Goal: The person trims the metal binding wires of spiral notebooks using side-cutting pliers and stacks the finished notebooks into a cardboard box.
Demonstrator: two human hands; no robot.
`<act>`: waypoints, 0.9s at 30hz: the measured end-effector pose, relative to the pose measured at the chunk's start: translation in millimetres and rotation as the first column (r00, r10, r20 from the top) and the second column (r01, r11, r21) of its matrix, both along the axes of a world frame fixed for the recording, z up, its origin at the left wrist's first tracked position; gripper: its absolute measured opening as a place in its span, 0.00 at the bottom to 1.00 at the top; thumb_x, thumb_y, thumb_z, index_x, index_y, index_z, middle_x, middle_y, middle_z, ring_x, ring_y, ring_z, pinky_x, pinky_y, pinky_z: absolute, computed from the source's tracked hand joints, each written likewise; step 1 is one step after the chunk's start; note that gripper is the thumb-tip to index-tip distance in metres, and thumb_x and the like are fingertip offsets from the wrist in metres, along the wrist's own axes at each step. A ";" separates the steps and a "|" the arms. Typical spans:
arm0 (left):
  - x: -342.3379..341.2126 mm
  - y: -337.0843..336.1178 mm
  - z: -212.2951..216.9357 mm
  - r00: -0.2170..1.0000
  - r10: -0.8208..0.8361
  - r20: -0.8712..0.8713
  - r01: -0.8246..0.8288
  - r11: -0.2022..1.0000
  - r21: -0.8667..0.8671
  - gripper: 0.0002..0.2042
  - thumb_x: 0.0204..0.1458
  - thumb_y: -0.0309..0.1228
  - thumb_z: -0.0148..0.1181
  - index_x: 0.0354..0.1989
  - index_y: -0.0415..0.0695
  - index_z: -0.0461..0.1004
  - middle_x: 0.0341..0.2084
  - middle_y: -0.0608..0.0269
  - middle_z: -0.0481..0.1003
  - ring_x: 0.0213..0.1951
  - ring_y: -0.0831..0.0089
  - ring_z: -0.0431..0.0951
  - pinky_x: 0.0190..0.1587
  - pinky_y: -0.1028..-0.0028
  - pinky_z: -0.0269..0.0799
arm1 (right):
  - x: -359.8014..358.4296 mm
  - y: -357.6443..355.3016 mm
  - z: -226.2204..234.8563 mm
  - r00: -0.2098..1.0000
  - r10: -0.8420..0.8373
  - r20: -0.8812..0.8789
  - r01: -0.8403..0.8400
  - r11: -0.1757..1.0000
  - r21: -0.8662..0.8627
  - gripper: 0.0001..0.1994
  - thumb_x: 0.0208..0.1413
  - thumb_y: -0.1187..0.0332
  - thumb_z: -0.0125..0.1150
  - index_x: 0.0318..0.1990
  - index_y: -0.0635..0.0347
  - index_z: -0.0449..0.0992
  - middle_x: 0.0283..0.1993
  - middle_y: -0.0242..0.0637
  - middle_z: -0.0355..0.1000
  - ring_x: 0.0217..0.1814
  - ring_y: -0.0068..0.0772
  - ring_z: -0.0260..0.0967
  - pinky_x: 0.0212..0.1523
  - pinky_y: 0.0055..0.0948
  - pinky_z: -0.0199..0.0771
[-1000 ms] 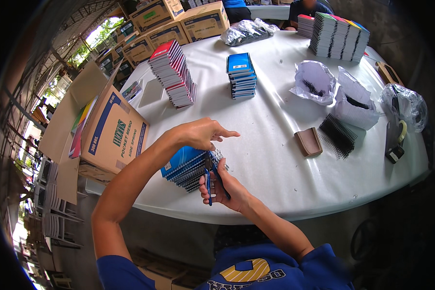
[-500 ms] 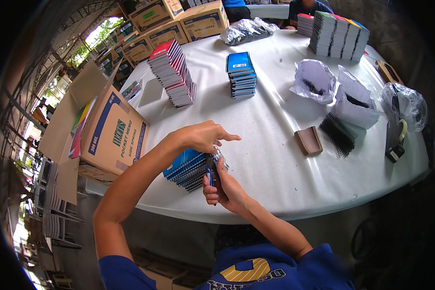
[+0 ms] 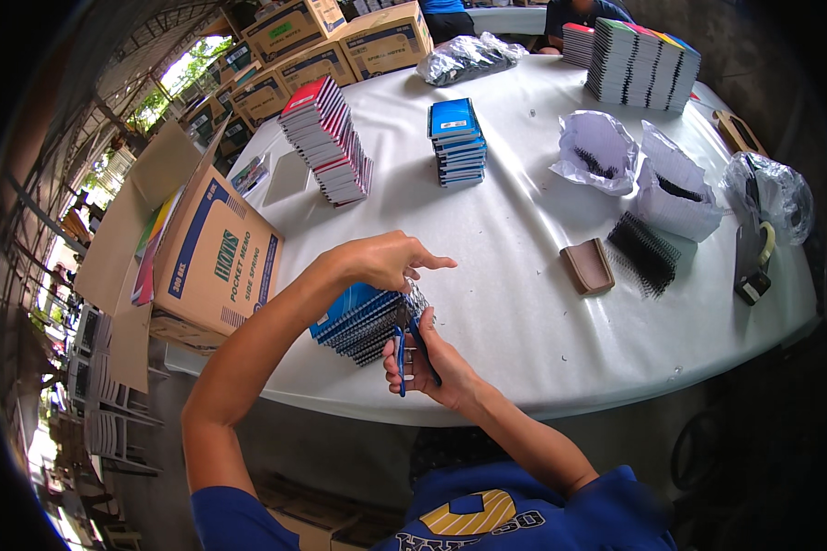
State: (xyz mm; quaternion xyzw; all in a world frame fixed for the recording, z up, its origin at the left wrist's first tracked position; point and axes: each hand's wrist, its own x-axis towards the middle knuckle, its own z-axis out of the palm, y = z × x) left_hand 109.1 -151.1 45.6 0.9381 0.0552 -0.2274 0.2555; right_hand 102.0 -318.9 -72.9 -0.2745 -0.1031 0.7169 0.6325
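A stack of blue spiral notebooks [image 3: 347, 317] lies fanned near the table's front edge, its dark coils facing me. My left hand [image 3: 386, 260] reaches over it from the left and grips its far right end, the index finger stretched out to the right and the other fingers bent down by the coil ends. In my right hand [image 3: 439, 367] is a pair of blue-handled pliers [image 3: 401, 356], held upright with the handles spread. The tips of the pliers meet the coils just below my left fingers. My left hand and the pliers hide part of the contact.
An open cardboard box [image 3: 216, 253] stands at left. Red notebooks [image 3: 326, 142] and blue notebooks [image 3: 458, 142] are stacked beyond my hands. To the right are a small brown box [image 3: 587, 267], black coils [image 3: 643, 255], paper-lined bags [image 3: 597, 151] and a tape dispenser [image 3: 752, 266].
The handles of the pliers have spread apart as my right fingers loosened. My left hand stays at nearly the same place on the notebooks.
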 end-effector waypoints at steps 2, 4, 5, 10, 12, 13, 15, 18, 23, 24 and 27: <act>3.7 -3.8 3.0 0.997 -0.050 -0.065 0.053 0.997 0.050 0.41 0.39 0.12 0.61 0.65 0.58 0.62 0.54 0.47 0.71 0.52 0.52 0.75 0.55 0.64 0.74 | 2.9 0.8 -6.5 0.995 0.045 -0.090 -0.036 0.994 0.099 0.38 0.58 0.30 0.25 0.32 0.58 0.69 0.22 0.30 0.62 0.23 0.25 0.58 0.26 0.27 0.63; 11.3 -13.1 2.6 0.989 -0.105 -0.107 0.119 0.983 0.141 0.41 0.39 0.12 0.62 0.65 0.58 0.61 0.54 0.47 0.71 0.52 0.52 0.75 0.55 0.64 0.74 | 5.8 4.8 -14.6 0.981 0.081 -0.175 -0.061 0.991 0.116 0.37 0.58 0.30 0.25 0.31 0.57 0.68 0.21 0.29 0.59 0.22 0.24 0.54 0.24 0.26 0.58; 13.9 -16.3 2.7 0.976 -0.155 -0.153 0.188 0.955 0.228 0.42 0.39 0.12 0.62 0.66 0.58 0.60 0.55 0.47 0.70 0.52 0.52 0.75 0.54 0.63 0.75 | 7.2 5.5 -18.1 0.959 0.117 -0.259 -0.084 0.987 0.135 0.37 0.58 0.30 0.25 0.30 0.57 0.68 0.20 0.28 0.56 0.21 0.23 0.51 0.23 0.26 0.53; 10.0 -8.5 -6.7 0.985 -0.125 -0.121 0.140 0.983 0.122 0.42 0.39 0.12 0.61 0.66 0.57 0.59 0.55 0.46 0.70 0.52 0.52 0.75 0.54 0.63 0.75 | -3.4 -5.5 -4.2 0.994 0.065 -0.088 -0.058 0.995 0.081 0.38 0.58 0.30 0.24 0.34 0.59 0.70 0.24 0.31 0.65 0.25 0.27 0.63 0.30 0.31 0.70; 9.1 -8.5 -6.6 0.987 -0.097 -0.131 0.113 0.986 0.125 0.42 0.39 0.12 0.61 0.66 0.57 0.59 0.55 0.47 0.70 0.52 0.52 0.75 0.54 0.63 0.75 | -5.2 -7.2 -1.2 1.000 -0.016 0.015 0.016 1.000 -0.016 0.39 0.58 0.30 0.24 0.35 0.59 0.71 0.26 0.33 0.68 0.27 0.29 0.67 0.34 0.33 0.75; 9.7 -9.0 -5.6 0.987 -0.100 -0.127 0.114 0.987 0.114 0.42 0.39 0.12 0.61 0.66 0.57 0.59 0.55 0.47 0.70 0.52 0.52 0.75 0.54 0.63 0.75 | -2.1 -6.9 -4.7 1.000 -0.009 0.013 0.009 1.000 0.000 0.40 0.58 0.30 0.23 0.36 0.60 0.71 0.27 0.34 0.70 0.29 0.31 0.69 0.38 0.36 0.77; 11.1 -9.8 -4.7 0.987 -0.103 -0.123 0.116 0.988 0.104 0.42 0.39 0.12 0.61 0.67 0.57 0.59 0.55 0.47 0.70 0.52 0.52 0.75 0.54 0.63 0.75 | 0.7 -5.5 -7.7 1.000 -0.003 0.010 0.003 1.000 0.018 0.40 0.58 0.31 0.23 0.37 0.61 0.72 0.29 0.35 0.71 0.31 0.32 0.71 0.42 0.39 0.78; 11.6 -9.7 -5.1 0.986 -0.098 -0.135 0.115 0.985 0.128 0.42 0.39 0.12 0.61 0.67 0.57 0.59 0.55 0.47 0.70 0.52 0.53 0.75 0.54 0.64 0.75 | 0.5 -4.3 -8.4 1.000 0.021 -0.019 -0.021 0.999 0.034 0.40 0.58 0.31 0.23 0.37 0.61 0.71 0.28 0.34 0.71 0.30 0.31 0.71 0.41 0.38 0.78; 9.3 -6.8 -7.3 0.983 -0.113 -0.142 0.134 0.980 0.146 0.41 0.40 0.14 0.61 0.66 0.56 0.59 0.52 0.45 0.73 0.50 0.53 0.77 0.52 0.63 0.75 | -1.5 -3.3 -14.8 0.999 0.002 -0.037 -0.001 0.999 0.036 0.39 0.58 0.31 0.24 0.35 0.59 0.70 0.27 0.33 0.69 0.27 0.30 0.68 0.36 0.35 0.76; 11.5 -7.9 -6.7 0.983 -0.117 -0.142 0.138 0.979 0.148 0.41 0.40 0.14 0.61 0.66 0.56 0.59 0.52 0.45 0.73 0.50 0.53 0.77 0.52 0.63 0.75 | 1.3 -0.1 -24.7 0.999 -0.002 -0.036 0.003 0.999 0.037 0.39 0.58 0.31 0.24 0.35 0.59 0.70 0.27 0.33 0.69 0.27 0.30 0.68 0.36 0.35 0.76; 17.8 -11.3 -10.9 0.958 -0.216 -0.187 0.257 0.939 0.229 0.36 0.40 0.19 0.62 0.64 0.51 0.64 0.46 0.43 0.75 0.47 0.53 0.78 0.50 0.62 0.75 | 9.7 7.6 -53.3 0.878 0.285 -0.385 -0.131 0.916 0.379 0.38 0.58 0.30 0.25 0.35 0.59 0.70 0.26 0.33 0.69 0.26 0.30 0.67 0.35 0.34 0.75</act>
